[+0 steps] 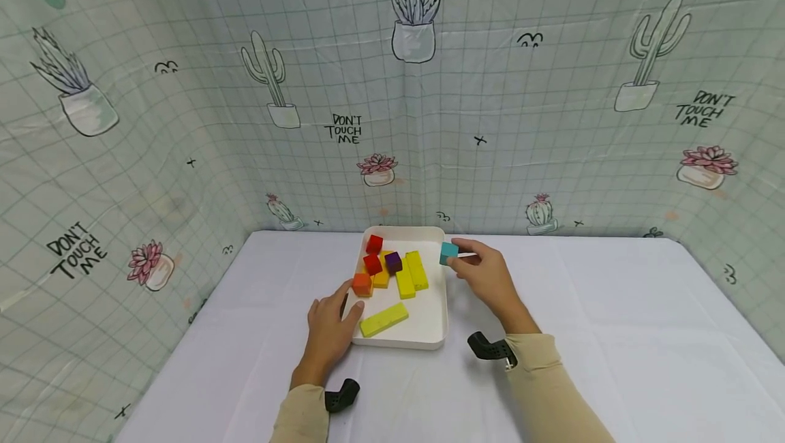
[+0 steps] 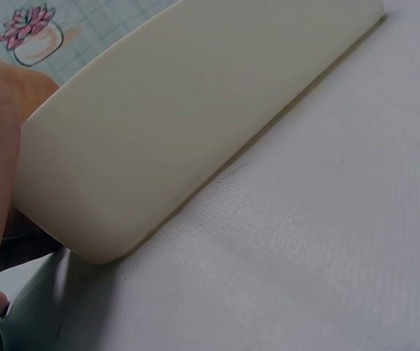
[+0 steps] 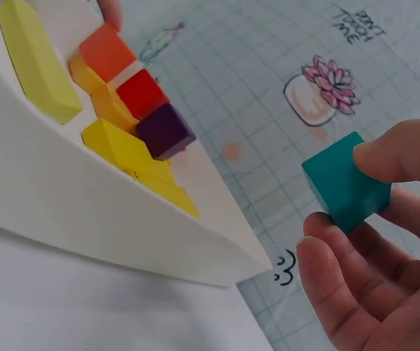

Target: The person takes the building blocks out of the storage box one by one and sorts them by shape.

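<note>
Between the thumb and fingers of my right hand (image 1: 487,279) is a teal cube (image 3: 345,181), pinched just beyond the right rim of a white tray (image 1: 429,320). My left hand (image 1: 331,327) holds the tray by its left wall near the front corner. Inside the tray lie two red cubes (image 1: 372,264), an orange cube (image 1: 362,284), a purple cube (image 3: 166,131) and yellow-orange blocks (image 3: 115,108) partly hidden beneath them. Two long yellow blocks (image 1: 417,270) sit side by side right of these. Another yellow block (image 1: 383,320) lies slanted near the tray's front.
The tray stands on a white-covered table (image 1: 613,307), close to its back edge. Behind and at the sides hangs a grid-patterned cloth (image 1: 466,102) printed with potted plants. A black wrist strap (image 1: 490,346) sits at each sleeve.
</note>
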Motion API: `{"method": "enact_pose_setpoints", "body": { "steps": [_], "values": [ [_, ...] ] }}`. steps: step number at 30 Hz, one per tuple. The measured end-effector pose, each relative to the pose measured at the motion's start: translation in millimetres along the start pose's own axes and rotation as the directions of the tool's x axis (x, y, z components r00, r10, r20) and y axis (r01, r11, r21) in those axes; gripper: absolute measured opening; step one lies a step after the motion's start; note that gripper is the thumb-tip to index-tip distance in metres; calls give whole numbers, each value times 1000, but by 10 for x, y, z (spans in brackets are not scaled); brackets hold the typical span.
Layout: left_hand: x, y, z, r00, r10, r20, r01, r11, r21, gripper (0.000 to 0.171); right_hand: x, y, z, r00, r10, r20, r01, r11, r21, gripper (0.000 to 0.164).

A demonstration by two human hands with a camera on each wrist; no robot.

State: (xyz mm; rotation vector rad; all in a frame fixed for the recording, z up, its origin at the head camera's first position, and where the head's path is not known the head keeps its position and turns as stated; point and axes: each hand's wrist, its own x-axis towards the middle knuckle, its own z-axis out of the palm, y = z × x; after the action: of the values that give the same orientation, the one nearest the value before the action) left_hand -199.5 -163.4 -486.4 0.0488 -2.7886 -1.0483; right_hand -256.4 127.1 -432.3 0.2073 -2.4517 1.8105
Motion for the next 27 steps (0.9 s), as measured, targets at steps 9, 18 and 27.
{"method": "enact_pose_setpoints", "body": {
  "steps": [9, 18, 27],
  "values": [
    [1, -9, -12, 1000, -8, 0, 8, 1000, -3, 57, -22, 42, -114, 1000, 20, 1, -20, 1000, -7, 49],
    [5, 0, 5, 1000, -3, 0, 3, 1000, 2, 57, -47, 70, -235, 997, 44, 63, -42, 999, -34, 49],
    [7, 6, -4, 1000, -9, -4, 9, 1000, 2, 57, -35, 154, -391, 995, 55, 80, -50, 997, -61, 51]
  ]
}}
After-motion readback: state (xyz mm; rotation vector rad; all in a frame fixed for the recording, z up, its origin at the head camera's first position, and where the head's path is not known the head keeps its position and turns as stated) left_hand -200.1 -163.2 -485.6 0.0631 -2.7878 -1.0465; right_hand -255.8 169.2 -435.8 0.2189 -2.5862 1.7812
